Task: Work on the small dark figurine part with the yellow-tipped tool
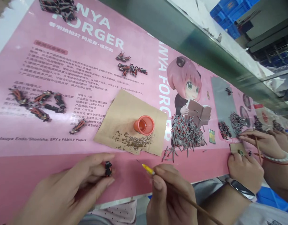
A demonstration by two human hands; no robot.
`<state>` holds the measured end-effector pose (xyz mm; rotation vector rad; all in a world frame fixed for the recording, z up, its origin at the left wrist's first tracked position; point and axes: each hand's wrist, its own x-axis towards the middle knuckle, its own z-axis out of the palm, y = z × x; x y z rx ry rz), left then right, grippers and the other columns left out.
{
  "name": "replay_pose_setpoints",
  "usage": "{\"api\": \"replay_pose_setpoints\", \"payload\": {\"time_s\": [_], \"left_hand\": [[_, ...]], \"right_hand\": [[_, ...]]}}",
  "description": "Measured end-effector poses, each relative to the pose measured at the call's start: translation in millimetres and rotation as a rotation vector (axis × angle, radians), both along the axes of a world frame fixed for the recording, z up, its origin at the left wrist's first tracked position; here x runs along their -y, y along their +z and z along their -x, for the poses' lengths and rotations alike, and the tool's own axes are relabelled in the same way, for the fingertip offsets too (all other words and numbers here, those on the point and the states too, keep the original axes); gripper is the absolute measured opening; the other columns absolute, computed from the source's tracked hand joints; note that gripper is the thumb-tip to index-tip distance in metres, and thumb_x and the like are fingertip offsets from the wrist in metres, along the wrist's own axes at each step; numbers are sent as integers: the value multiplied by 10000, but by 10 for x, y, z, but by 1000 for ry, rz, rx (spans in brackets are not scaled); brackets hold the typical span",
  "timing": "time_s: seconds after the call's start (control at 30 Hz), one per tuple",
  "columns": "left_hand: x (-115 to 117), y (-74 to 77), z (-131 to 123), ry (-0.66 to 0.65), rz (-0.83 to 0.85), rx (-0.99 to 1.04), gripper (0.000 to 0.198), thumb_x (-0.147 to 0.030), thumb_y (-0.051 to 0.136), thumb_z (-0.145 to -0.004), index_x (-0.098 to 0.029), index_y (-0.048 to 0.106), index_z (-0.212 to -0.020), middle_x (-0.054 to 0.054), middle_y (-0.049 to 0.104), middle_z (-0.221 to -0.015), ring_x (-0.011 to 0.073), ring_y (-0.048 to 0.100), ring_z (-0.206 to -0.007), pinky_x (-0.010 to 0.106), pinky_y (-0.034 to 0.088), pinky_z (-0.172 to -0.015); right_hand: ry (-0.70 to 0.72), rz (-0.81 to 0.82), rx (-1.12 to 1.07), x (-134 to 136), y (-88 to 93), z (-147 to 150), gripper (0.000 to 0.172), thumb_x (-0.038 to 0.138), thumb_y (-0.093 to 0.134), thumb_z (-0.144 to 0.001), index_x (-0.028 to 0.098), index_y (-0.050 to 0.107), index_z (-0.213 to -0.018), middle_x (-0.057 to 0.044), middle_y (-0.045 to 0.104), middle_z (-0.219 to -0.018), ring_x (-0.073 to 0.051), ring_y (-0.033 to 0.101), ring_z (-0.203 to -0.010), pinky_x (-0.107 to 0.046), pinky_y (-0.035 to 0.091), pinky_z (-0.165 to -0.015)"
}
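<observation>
Between thumb and fingers, my left hand [71, 187] pinches a small black figure part [108, 169] with reddish marks. My right hand [172, 193] grips a thin paintbrush [193, 204] with a yellow tip, which points left toward the part without touching it. Behind both hands lies a brown paper sheet [111, 125]. On it stands an orange-red cup [151, 129] with liquid inside, beside many tiny dark pieces [134, 141]. To the right is a heap of grey sticks with red bits [186, 132].
Groups of black and red parts lie at left [40, 103], top left [61, 7] and upper middle [132, 69] on the pink printed table cover [125, 168]. A glass-like rail [181, 34] runs behind. Co-workers' hands [246, 165] work at the right over more piles.
</observation>
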<state>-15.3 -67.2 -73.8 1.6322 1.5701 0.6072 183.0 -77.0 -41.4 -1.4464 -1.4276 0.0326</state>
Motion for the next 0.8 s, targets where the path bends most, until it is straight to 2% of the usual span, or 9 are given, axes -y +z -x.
{"api": "replay_pose_setpoints", "payload": {"time_s": [0.13, 0.27, 0.37, 0.43, 0.5, 0.57, 0.67, 0.73, 0.8], "left_hand": [[16, 32, -30, 15, 10, -2, 451, -741, 693, -1049, -370, 918, -1171, -19, 847, -691, 256, 941, -795, 169, 697, -583], [-31, 117, -18, 10, 34, 31, 470, -756, 673, -1084, -369, 923, -1173, -25, 864, -709, 235, 929, -725, 151, 686, -578], [-100, 176, 24, -81, 6, 168, 511, -801, 548, -1183, -410, 877, -1202, -73, 903, -806, 155, 907, -663, 78, 657, -633], [-139, 193, 68, -185, -31, 228, 431, -760, 501, -1231, -452, 802, -1240, -136, 921, -882, 91, 907, -683, 8, 614, -691], [-154, 189, 104, -243, -69, 239, 354, -717, 486, -1255, -475, 744, -1274, -176, 924, -911, 60, 907, -695, -23, 584, -705], [-141, 171, 110, -226, -77, 212, 389, -731, 493, -1245, -461, 772, -1254, -155, 923, -881, 89, 904, -664, 8, 601, -655], [-85, 130, 65, -107, 1, 94, 428, -735, 593, -1165, -411, 873, -1170, -75, 905, -788, 187, 924, -684, 108, 649, -566], [-38, 96, 26, -18, 52, 21, 399, -704, 652, -1095, -392, 898, -1129, -47, 874, -717, 232, 941, -733, 141, 652, -528], [5, 63, 2, 13, 84, 9, 378, -688, 672, -1060, -389, 898, -1109, -41, 849, -678, 248, 950, -771, 148, 652, -522]], "right_hand": [[46, 152, -61, -135, 30, 87, 283, 494, 954, -1006, 255, 805, -1039, -57, 790, -882, -246, 767, -779, -384, 660, -663], [84, 218, -109, -123, 15, 223, 323, 545, 931, -1006, 261, 780, -974, -56, 764, -856, -247, 753, -788, -382, 658, -677], [116, 245, -138, 25, -19, 310, 252, 439, 907, -1034, 263, 748, -948, -27, 732, -790, -214, 720, -704, -339, 622, -611], [136, 226, -162, 124, -51, 368, 177, 292, 787, -1111, 261, 704, -957, 9, 703, -732, -159, 664, -608, -275, 562, -536], [131, 190, -171, 176, -93, 444, 250, 200, 620, -1186, 257, 642, -943, 40, 682, -684, -105, 612, -533, -211, 515, -491], [53, 140, -192, 171, -144, 542, 343, 208, 533, -1229, 256, 574, -892, 59, 654, -645, -74, 583, -496, -165, 492, -474], [-94, 54, -245, 122, -211, 673, 433, 277, 558, -1236, 253, 481, -811, 70, 590, -603, -55, 538, -477, -139, 444, -450], [-100, 35, -252, 100, -216, 699, 436, 259, 551, -1233, 250, 480, -803, 68, 590, -601, -53, 531, -485, -139, 434, -456], [-48, 91, -253, 88, -175, 663, 385, 267, 623, -1200, 256, 548, -823, 49, 615, -624, -86, 560, -514, -187, 464, -466]]}}
